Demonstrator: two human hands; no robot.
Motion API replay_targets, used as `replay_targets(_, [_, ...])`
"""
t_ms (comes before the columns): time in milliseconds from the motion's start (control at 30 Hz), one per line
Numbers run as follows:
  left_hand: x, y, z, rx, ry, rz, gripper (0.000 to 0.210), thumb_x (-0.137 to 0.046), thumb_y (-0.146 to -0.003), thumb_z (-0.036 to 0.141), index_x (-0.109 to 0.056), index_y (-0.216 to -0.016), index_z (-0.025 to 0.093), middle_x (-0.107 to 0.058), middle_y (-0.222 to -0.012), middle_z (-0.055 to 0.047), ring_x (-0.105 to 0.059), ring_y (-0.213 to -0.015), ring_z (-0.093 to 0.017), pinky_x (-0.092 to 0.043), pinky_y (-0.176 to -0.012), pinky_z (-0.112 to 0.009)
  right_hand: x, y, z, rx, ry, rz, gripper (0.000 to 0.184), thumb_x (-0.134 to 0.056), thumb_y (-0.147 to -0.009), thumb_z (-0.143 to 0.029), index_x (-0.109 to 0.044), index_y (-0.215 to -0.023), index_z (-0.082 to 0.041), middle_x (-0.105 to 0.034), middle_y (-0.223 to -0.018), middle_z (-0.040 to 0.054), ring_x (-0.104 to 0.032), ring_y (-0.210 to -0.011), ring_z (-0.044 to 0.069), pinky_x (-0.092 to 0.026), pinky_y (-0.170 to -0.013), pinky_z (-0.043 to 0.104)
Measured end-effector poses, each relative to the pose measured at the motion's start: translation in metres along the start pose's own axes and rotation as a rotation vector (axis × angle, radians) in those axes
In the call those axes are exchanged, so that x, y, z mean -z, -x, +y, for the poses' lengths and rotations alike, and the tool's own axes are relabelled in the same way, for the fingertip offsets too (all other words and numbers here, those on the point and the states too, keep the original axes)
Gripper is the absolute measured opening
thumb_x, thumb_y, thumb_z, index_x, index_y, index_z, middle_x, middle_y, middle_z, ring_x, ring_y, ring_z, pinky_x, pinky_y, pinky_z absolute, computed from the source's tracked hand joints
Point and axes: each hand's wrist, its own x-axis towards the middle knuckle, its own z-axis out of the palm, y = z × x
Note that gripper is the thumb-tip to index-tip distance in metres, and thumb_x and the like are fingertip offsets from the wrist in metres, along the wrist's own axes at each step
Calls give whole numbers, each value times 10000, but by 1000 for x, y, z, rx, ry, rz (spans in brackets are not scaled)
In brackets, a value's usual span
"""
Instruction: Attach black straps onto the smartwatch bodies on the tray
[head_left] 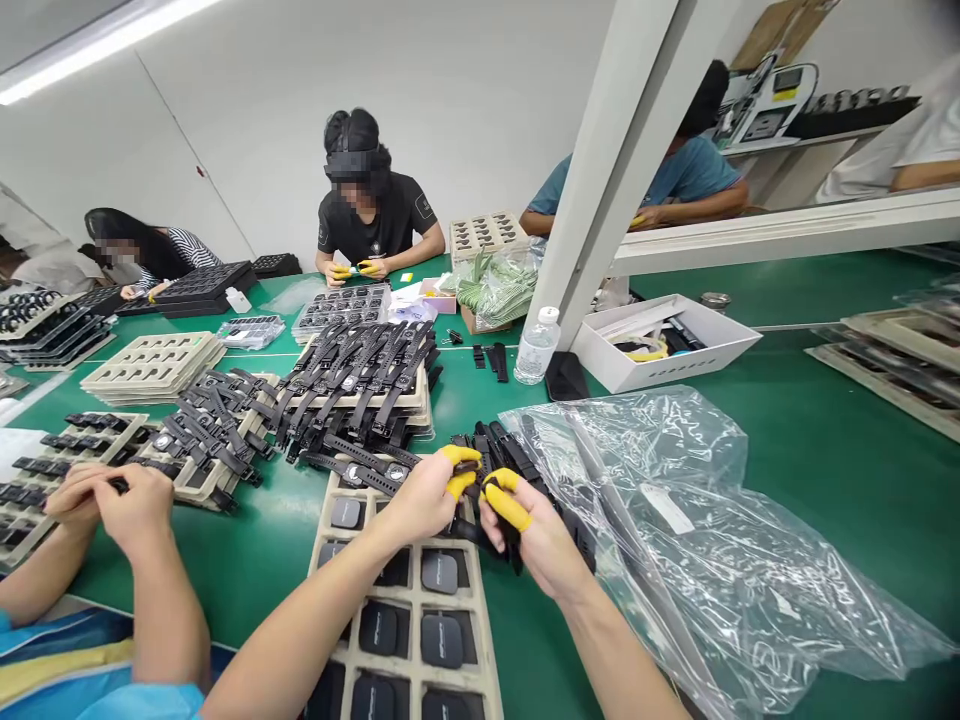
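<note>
Yellow finger cots cover some fingertips of both my hands. My left hand (427,495) is closed in a pinch on a small dark piece (468,466), perhaps a watch case; the fingers hide most of it. Close beside it, my right hand (536,530) is closed on a black watch strap (513,552) that hangs below the fingers. Behind and beneath both hands lies a pile of black straps (517,450). Under my left forearm sits a beige tray (414,590) whose compartments hold dark square pieces (441,640). Finished-looking watches with straps (367,472) lie across its far end.
Clear plastic bags (675,470) spread to the right. Beyond stand a white box (667,345), a bottle (537,348) and a tray stack heaped with strapped watches (356,375). A co-worker's hands (120,500) work at left; another person (375,215) sits opposite. A white post (600,170) rises ahead.
</note>
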Motion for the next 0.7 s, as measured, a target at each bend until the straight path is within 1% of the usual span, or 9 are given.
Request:
replay_targets(67, [1, 2, -1, -85, -50, -13, 371, -486, -948, 107, -633, -1273, 209, -727, -1261, -107, -690, -1182, -233, -563, -1061, -410, -3, 3, 3, -31, 60, -74, 464, -705, -890, -657, -556, -938, -219, -573, -615, -38, -427, -472, 103, -331, -465, 245])
replay_targets(133, [4, 3, 0, -165, -73, -53, 466, -471, -894, 51, -650, -1296, 204, -721, -1301, -110, -675, -1227, -238, -551, -1094, -417, -5, 6, 4, -72, 92, -122, 490, -669, -908, -683, -567, -954, -206, -564, -584, -47, -387, -442, 86, -289, -444, 231])
replay_targets(233, [8, 4, 2, -241, -94, -98, 552, -450, -839, 14, -655, -1321, 190, -705, -1339, -123, -653, -1269, -247, -538, -1120, -425, -4, 8, 2, -92, 73, -109, 514, -688, -890, -697, -564, -914, -199, -517, -552, -64, -347, -440, 74, -258, -431, 218])
replay_targets(400, [7, 5, 1, -240, -108, -90, 568, -449, -851, 15, -635, -1351, 210, -700, -1332, -120, -653, -1254, -246, -545, -1107, -432, -4, 7, -3, -81, 5, -33, 513, -759, -842, -674, -544, -861, -209, -466, -530, -78, -317, -450, 74, -251, -427, 210])
replay_targets(567, [2, 6, 1, -151, -32, 14, 447, -488, -904, 49, -632, -1295, 209, -727, -1247, -119, -685, -1170, -250, -571, -1059, -427, -3, 5, -3, -87, -34, 5, 527, -781, -815, -678, -522, -852, -220, -476, -561, -75, -328, -456, 75, -250, -427, 207])
replay_targets(633, [1, 6, 1, -153, -44, -3, 467, -490, -885, 37, -627, -1302, 198, -725, -1241, -125, -683, -1178, -253, -570, -1061, -424, -2, 5, -2, -69, -33, -19, 497, -769, -840, -660, -542, -866, -218, -484, -567, -66, -350, -473, 85, -278, -446, 216])
replay_targets(700, [0, 7, -1, -186, -78, -53, 557, -486, -825, 4, -610, -1335, 193, -708, -1273, -130, -672, -1210, -255, -565, -1073, -422, -1, 6, -1, -48, -39, -64, 491, -733, -868, -671, -557, -843, -213, -479, -572, -54, -368, -498, 98, -314, -474, 232])
